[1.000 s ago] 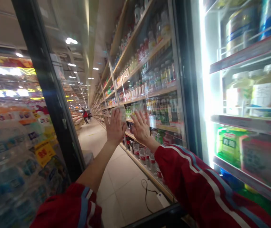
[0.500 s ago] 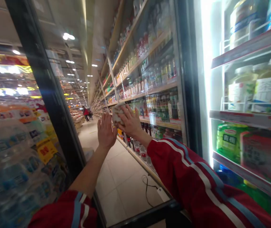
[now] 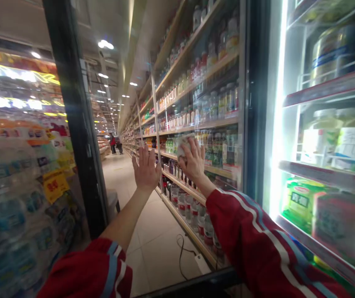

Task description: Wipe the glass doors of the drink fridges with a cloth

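Note:
I face an open glass cooler door (image 3: 165,62) with a dark frame, seen from inside. My left hand (image 3: 146,167) lies flat against the pane with fingers spread, holding nothing. My right hand (image 3: 193,161) presses a small pale cloth (image 3: 184,142) against the glass, fingers curled over it. Both arms wear red sleeves with white and blue stripes; the left sleeve is pushed up to the elbow.
To my right, lit cooler shelves (image 3: 329,89) hold cans, jars and green packs. Through the glass runs a long aisle with bottle shelves (image 3: 196,124), a tiled floor (image 3: 158,240) with a cable, and a distant person in red (image 3: 112,142). Bottled water packs (image 3: 12,198) show at left.
My right hand with the cloth has slid to the right across the glass, away from the left hand. The left hand stays flat on the pane, shifted slightly.

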Demonstrator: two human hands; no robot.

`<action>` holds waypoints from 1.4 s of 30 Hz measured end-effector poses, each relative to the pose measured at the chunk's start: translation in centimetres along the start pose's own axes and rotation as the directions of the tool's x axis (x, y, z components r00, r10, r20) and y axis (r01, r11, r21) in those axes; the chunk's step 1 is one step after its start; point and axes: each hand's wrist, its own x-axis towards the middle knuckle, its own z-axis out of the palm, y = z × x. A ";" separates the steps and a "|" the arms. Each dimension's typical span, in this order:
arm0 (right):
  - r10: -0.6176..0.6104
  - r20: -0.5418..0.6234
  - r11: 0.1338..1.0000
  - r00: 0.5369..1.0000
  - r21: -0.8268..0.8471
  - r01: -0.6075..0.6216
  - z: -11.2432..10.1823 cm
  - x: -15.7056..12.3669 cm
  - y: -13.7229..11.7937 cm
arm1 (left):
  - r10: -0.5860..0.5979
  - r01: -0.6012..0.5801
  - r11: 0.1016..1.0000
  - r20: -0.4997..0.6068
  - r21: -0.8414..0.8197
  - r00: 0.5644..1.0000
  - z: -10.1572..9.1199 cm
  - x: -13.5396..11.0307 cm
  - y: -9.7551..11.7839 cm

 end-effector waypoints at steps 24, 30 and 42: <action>0.010 0.018 0.993 1.000 -0.122 -0.008 -2.0 -2.0 6.6 | 0.204 -0.204 0.979 -0.012 0.005 0.979 1.9 0.1 4.0; 0.304 -0.047 0.940 0.951 -0.149 -0.308 -4.0 -3.1 11.2 | 0.187 -0.187 0.982 -0.016 0.024 0.982 1.9 -0.2 4.6; 0.247 -0.026 0.956 0.969 -0.159 -0.248 -4.5 -5.7 12.7 | 0.288 -0.286 0.957 0.074 -0.045 0.955 3.9 -1.0 8.9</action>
